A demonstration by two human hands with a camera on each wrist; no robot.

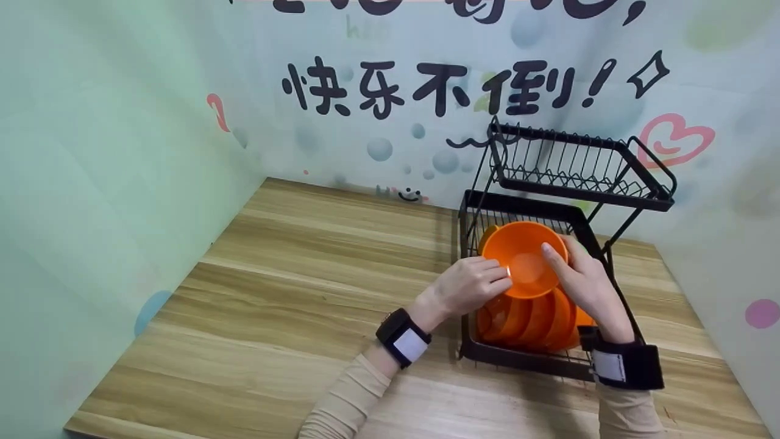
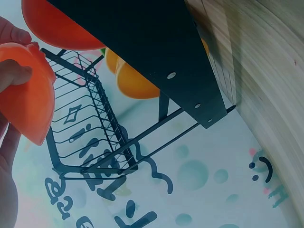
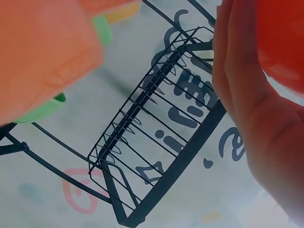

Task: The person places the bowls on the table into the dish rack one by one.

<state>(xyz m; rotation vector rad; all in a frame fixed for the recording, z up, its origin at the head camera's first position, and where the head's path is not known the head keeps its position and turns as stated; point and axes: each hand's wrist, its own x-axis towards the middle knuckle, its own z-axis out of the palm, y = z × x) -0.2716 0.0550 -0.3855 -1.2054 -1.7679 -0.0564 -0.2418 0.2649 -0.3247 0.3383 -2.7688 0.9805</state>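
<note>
An orange bowl is held tilted over the lower tier of a black dish rack, its inside facing the head camera. My left hand grips its lower left rim with curled fingers. My right hand holds the right side, thumb inside the bowl and fingers behind it. In the left wrist view the same bowl shows between thumb and fingers. More orange bowls stand on edge in a row in the lower tier, just below the held one.
The black dish rack stands on a wood-grain table. Its upper tier is raised at the back. Yellow cups and a green item sit in the lower tier. A printed cloth backdrop rises behind.
</note>
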